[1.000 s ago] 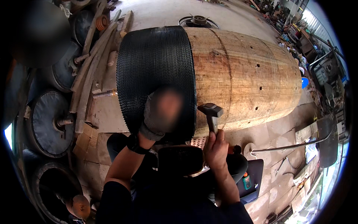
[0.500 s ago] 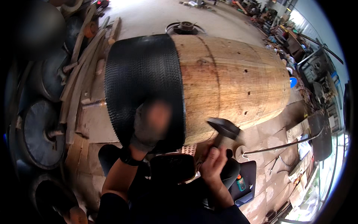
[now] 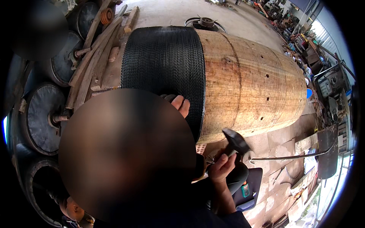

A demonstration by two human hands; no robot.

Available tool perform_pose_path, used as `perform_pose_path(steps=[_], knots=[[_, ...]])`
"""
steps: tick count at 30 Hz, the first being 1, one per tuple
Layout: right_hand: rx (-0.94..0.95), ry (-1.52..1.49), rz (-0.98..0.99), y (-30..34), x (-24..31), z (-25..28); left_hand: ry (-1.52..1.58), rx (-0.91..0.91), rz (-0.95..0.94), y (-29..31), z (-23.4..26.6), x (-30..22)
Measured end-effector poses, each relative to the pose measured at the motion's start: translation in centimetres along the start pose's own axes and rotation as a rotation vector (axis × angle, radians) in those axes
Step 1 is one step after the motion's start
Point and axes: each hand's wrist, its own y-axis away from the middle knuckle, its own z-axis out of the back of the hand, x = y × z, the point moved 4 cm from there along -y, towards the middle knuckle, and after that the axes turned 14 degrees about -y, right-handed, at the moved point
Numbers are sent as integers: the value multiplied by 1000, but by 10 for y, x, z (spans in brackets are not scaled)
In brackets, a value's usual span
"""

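Note:
A large wooden roller (image 3: 253,81) lies across in front of me, its left part covered by a black ridged sleeve (image 3: 163,57) with a toothed left edge. My left hand (image 3: 180,105) is at the near side of this sleeve, close to its right edge. Its visible fingers are bent together; whatever they hold is hidden. A big blurred patch covers the rest of that hand and its forearm. In my right hand (image 3: 222,169) is a hammer (image 3: 236,141), gripped by its handle, with the dark head raised in front of the roller's near side.
Wooden planks (image 3: 100,53) and dark round drums with short shafts (image 3: 45,117) line the left side. Behind the roller sits a wheel-like metal part (image 3: 206,22). A green bottle (image 3: 245,190) lies by my right knee. Scrap and machinery (image 3: 329,85) crowd the right.
The view has shifted, so the roller appears farther right and slightly higher. The hammer stays raised in my right hand. My left hand remains at the black sleeve, now mostly behind blur.

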Motion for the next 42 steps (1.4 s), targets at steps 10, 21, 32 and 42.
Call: perform_pose_path(steps=[10,21,32,42], knots=[[192,141,-123,-26,7,-36,25,43,14,-13,6,-5],[67,-8,-80,-24,9,-23,40,40,14,-11,5,-7],[-107,-445,-60,-23,37,-19,26,51,1,-15,1,-8],[-16,-202,60,-25,30,-20,24,65,-12,-16,3,-8]])
